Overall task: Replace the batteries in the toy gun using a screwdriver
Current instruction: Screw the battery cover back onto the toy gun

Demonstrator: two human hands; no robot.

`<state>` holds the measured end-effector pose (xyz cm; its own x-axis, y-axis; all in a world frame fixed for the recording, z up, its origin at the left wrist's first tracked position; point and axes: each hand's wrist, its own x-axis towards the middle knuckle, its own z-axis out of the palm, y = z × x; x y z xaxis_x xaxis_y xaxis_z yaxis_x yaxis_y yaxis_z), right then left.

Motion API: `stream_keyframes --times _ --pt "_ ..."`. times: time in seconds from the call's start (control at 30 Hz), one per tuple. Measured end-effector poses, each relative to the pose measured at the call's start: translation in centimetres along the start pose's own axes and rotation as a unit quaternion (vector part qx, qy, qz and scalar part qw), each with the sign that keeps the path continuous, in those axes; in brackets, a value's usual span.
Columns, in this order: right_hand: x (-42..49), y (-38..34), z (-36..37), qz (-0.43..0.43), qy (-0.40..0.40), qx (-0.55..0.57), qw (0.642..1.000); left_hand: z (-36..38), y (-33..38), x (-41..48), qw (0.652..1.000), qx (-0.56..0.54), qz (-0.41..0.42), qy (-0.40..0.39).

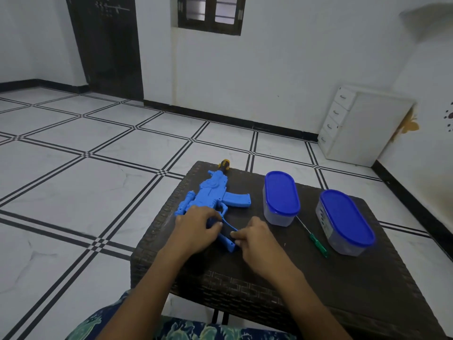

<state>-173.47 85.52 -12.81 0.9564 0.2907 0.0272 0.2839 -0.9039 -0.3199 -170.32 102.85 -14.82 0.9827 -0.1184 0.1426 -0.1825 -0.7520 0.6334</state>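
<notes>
A: Both hands are on the toy gun. The left hand lies over the rear of the body, fingers curled down onto the blue plastic, and the right hand pinches the edge of the stock frame between thumb and fingertips.

B: So nothing is being unscrewed?

A: No. The green-handled screwdriver lies untouched on the dark woven table, between the 2 blue-lidded containers. A second tool with a yellow and black handle pokes out beyond the gun's far end.

B: Which step, then?

A: I'd call it positioning: steadying or turning the gun flat on the table to get at the battery cover. I can't make out the cover or its screw from here.

B: Next move?

A: Probably the left hand pins the gun while the right lets go and reaches right for the screwdriver.
</notes>
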Motion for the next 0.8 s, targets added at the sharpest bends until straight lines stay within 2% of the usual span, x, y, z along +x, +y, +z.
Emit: stream_keyframes --times 0.07,0.1,0.17,0.23,0.3,0.4,0.67,0.8 --pt "0.0 0.6 0.1 -0.015 0.009 -0.027 0.999 0.3 0.4 -0.4 0.999 0.028 -0.017 0.002" --pt "0.1 1.0 0.0 -0.023 -0.011 -0.014 1.0 0.4 0.5 -0.6 0.999 0.04 -0.019 -0.002" --pt "0.3 2.2 -0.4 -0.032 -0.085 0.071 0.993 0.5 0.5 -0.7 0.999 0.039 0.0 -0.027" --pt "0.4 2.9 -0.6 -0.032 -0.112 0.135 0.984 0.3 0.6 -0.8 0.997 0.038 0.012 -0.06" --pt "0.6 3.0 -0.5 -0.022 -0.075 0.166 0.983 0.3 0.8 -1.0 0.995 0.069 0.009 -0.066" --pt "1.1 3.0 0.0 -0.001 -0.037 0.177 0.984 1.0 1.3 -1.2 0.993 0.111 0.0 -0.029" --pt "1.5 4.0 -0.6 0.046 -0.078 0.298 0.95 1.5 1.7 -1.0 0.99 0.141 -0.013 -0.022" --pt "1.6 3.9 -0.3 0.064 -0.05 0.325 0.942 1.5 1.7 -1.0 0.991 0.135 -0.013 -0.019"
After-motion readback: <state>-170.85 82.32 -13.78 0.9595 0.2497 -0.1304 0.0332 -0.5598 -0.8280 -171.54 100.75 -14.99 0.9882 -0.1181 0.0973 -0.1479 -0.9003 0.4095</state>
